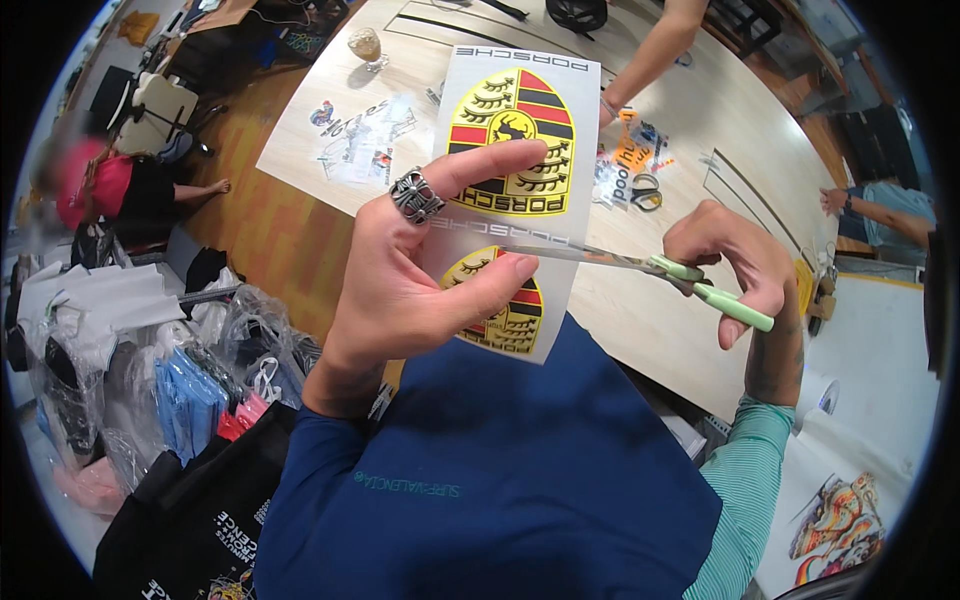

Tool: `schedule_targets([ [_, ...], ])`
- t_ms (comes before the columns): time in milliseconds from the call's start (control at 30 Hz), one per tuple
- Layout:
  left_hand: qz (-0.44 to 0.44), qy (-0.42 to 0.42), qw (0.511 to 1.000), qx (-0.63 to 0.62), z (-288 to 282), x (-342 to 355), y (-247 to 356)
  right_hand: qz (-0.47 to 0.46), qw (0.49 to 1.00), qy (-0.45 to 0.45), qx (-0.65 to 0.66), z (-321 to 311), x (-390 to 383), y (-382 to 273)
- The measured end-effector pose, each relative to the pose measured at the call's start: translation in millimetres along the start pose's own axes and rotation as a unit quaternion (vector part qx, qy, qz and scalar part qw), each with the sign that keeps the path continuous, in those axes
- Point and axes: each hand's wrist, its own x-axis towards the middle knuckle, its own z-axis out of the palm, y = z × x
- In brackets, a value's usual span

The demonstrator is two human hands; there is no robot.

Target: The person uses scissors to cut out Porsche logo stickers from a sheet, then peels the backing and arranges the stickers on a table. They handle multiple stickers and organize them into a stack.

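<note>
My left hand, with a silver ring on one finger, holds a white printed sheet up in front of me. Its index finger and thumb spread across the sheet's face, while the other fingers are hidden. Yellow, red and black shield emblems appear on the sheet, a larger one above and another below. Scissors with light green handles are in my right hand, fingers through the loops. Their blades reach left across the sheet between the two emblems; how far they are apart is hard to tell.
A pale wooden table carries a drink glass, printed scraps, orange cutouts and dark-handled scissors. Another person's arm reaches in from the far side. Plastic-wrapped goods lie at left; a printed roll sheet is at right.
</note>
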Motion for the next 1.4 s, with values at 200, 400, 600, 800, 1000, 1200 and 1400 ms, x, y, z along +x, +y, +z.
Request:
schedule_targets([
  [200,0.001,-0.017,1.000,0.013,3.2,-1.2,-0.5,0.013,1.000,-0.012,0.003,0.8,2.7,-4.4],
  [400,-0.008,-0.020,0.999,0.026,5.9,-1.4,3.8,0.035,0.999,0.000,-0.003,3.8,4.4,-6.6],
  [600,-0.001,-0.029,0.999,0.033,5.8,-3.5,-1.2,0.033,0.999,-0.030,0.006,1.3,2.5,-9.5],
  [800,0.005,-0.027,0.999,0.040,5.5,-4.4,-2.9,0.019,0.999,-0.034,-0.009,-1.3,3.5,-8.0],
  [1000,0.014,-0.025,0.999,0.023,7.7,-4.7,-3.0,0.041,0.998,-0.044,-0.012,-2.3,2.8,-11.7],
  [1200,0.025,-0.030,0.999,0.012,7.4,-3.7,-4.7,0.045,0.998,-0.035,0.011,-1.6,1.8,-10.5],
  [1400,0.018,-0.034,0.999,0.021,6.9,-3.4,-6.6,0.054,0.998,-0.033,0.013,0.0,0.7,-12.7],
])
